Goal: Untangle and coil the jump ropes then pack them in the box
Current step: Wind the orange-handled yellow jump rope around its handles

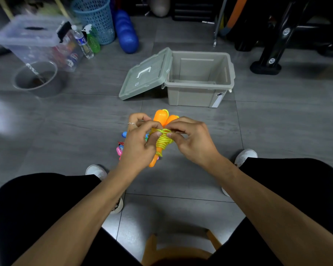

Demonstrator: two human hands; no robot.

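Seated person, both hands raised over the floor between the knees. The left hand and right hand meet on a jump rope: yellow-green cord wound in tight turns round two orange handles held side by side. Each hand pinches the cord at the top of the winding, thumb tips nearly touching; the handle heads stick out beyond the fingers, the narrow ends hang below the palms.

Risks, as judged from this pose. The winding appears to be held only by the two pinches; if either thumb lifts before the loose end is tucked, the springy cord may unwind and the coil would have to be redone. Where the free end lies I cannot tell, as the fingers cover it. Pulling the last turn too hard could slide the turns off the tapered ends below the grip.

Under the left hand, on the floor, lie small blue and pink pieces, probably another rope; a dropped cord could catch in them again.

Beyond the grip, well apart, the grey box stands open, its lid leaning against its left side.
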